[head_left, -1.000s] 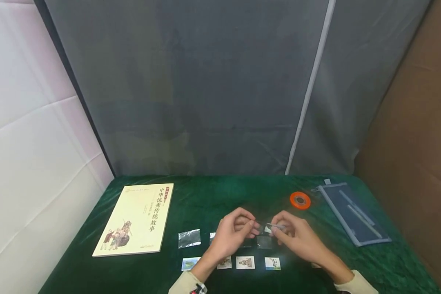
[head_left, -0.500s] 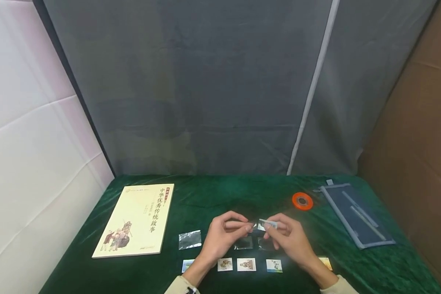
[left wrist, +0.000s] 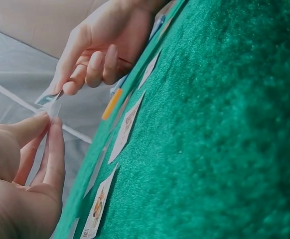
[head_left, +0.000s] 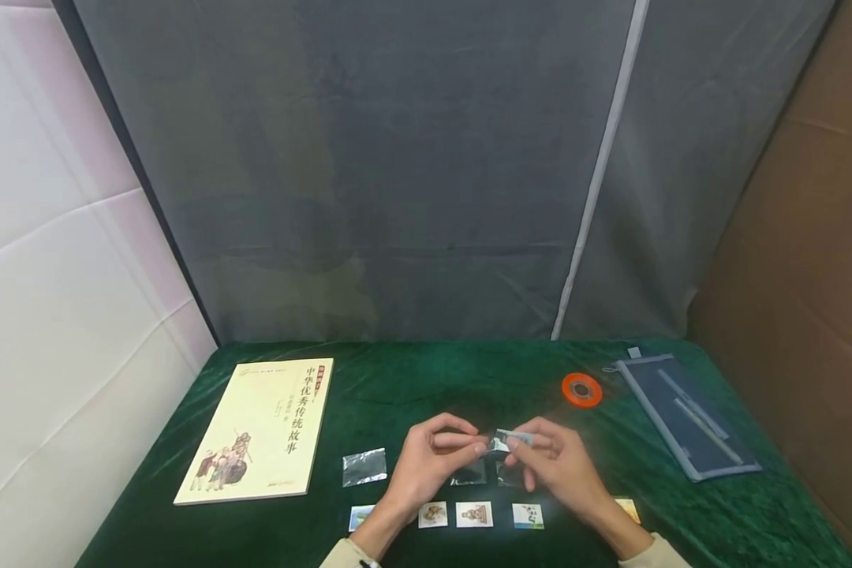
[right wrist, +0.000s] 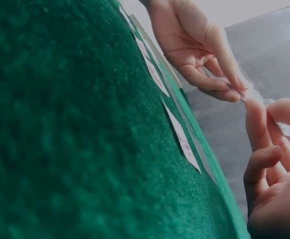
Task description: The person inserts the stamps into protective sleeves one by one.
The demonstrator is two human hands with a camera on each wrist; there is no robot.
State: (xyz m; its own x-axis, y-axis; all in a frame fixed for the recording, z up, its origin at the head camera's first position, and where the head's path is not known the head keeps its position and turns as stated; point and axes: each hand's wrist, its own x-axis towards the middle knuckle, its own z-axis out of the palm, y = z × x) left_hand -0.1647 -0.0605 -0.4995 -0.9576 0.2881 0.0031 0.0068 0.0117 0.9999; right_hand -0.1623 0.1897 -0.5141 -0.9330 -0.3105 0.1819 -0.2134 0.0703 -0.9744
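Observation:
My left hand (head_left: pixel 426 467) pinches a small clear plastic sleeve (left wrist: pixel 54 107) between thumb and fingertips. Facing it, my right hand (head_left: pixel 559 465) pinches a postage stamp (head_left: pixel 521 436) with a blue and white print by one edge. The stamp's far end overlaps the sleeve's mouth in the head view; I cannot tell how far inside it lies. Both hands are raised above the green cloth. Beneath them lie more clear sleeves, one (head_left: pixel 470 472) between the hands and another (head_left: pixel 509 475) partly behind the right fingers. A third sleeve (head_left: pixel 364 467) lies left of the left hand.
Along the front runs a row of stamps, among them a seated-figure one (head_left: pixel 474 514) and a panda one (head_left: pixel 528 516); forearms partly cover the end ones. A cream book (head_left: pixel 255 430) lies left. An orange disc (head_left: pixel 582 390) and a zip pouch (head_left: pixel 689 418) with slim tools lie right.
The right hand has turned the stamp, edge-on at first, to show its face and brought it leftward against the sleeve. The left hand has shifted slightly left and down, still pinching the sleeve.

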